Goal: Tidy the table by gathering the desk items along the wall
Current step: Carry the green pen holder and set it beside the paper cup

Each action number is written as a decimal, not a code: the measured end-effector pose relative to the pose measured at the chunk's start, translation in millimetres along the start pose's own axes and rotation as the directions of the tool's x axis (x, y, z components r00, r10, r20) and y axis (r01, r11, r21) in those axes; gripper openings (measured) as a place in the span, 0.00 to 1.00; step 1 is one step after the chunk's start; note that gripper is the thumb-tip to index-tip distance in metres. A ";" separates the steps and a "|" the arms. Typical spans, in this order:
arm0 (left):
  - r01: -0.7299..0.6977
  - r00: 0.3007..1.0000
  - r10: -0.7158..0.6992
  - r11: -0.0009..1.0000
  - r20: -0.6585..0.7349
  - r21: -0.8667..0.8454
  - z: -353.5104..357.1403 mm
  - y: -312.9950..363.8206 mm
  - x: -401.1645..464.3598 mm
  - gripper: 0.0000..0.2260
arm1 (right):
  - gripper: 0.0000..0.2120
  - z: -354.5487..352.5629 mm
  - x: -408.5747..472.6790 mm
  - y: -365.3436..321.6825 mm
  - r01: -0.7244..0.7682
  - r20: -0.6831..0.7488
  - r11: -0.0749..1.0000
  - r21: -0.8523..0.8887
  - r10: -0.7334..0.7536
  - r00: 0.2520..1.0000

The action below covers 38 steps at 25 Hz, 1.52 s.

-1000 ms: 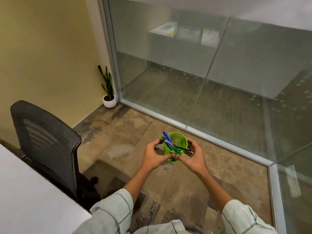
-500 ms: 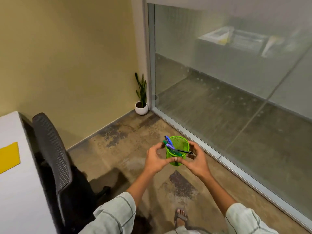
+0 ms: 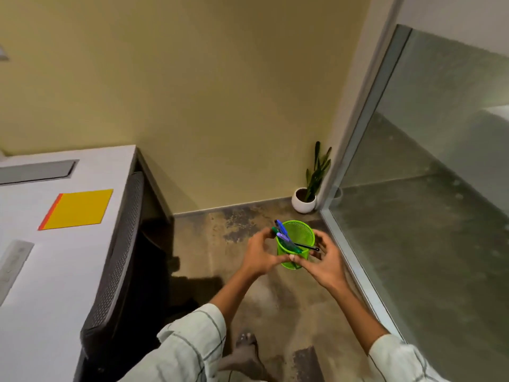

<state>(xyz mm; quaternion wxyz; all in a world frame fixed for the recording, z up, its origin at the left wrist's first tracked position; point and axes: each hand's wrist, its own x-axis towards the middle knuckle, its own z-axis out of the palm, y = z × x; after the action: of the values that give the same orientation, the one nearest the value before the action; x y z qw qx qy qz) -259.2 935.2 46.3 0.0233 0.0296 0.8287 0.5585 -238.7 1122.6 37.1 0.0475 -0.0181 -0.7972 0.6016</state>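
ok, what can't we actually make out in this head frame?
- Green mesh cup: lower front covered by left hand and right hand.
- Pens: exact count unclear, bunched and blurred.
- Table: cut off by the left edge; grey items there only partly visible.
- Chair: seat hidden under the table.
- Behind the glass wall: frosted, indistinct.

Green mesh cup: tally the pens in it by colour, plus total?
In the green mesh pen cup, held by both hands (left hand, right hand):
Blue/purple pens: 2
Green pen: 1
Black pen: 1
Total: 4 visible; any deeper ones are hidden.
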 end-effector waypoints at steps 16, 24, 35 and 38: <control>0.154 0.898 -0.116 0.987 -0.424 0.055 -157.2 -20.3 315.8 0.31 | 0.36 172.0 400.6 -56.9 0.149 0.417 0.982 0.119 -0.185 0.890; 0.223 0.605 -0.192 0.973 -0.773 -0.067 -232.3 -43.2 388.7 0.31 | 0.36 310.3 535.2 -98.9 0.209 0.735 0.955 0.211 -0.296 0.611; 0.232 0.198 -0.276 0.945 -0.941 -0.228 -346.4 -88.1 429.9 0.29 | 0.37 485.6 585.9 -159.5 0.223 0.889 0.924 0.311 -0.366 0.274; 0.222 0.106 -0.280 0.942 -0.954 -0.251 -399.3 -121.3 440.0 0.29 | 0.39 553.0 586.8 -173.7 0.242 0.887 0.914 0.327 -0.385 0.254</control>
<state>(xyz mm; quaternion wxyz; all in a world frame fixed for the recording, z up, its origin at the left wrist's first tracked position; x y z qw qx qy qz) -729.4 553.8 81.3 -0.4238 -0.4797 0.6237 0.4488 -871.5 595.7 85.5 -0.3025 0.4943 -0.6232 0.5252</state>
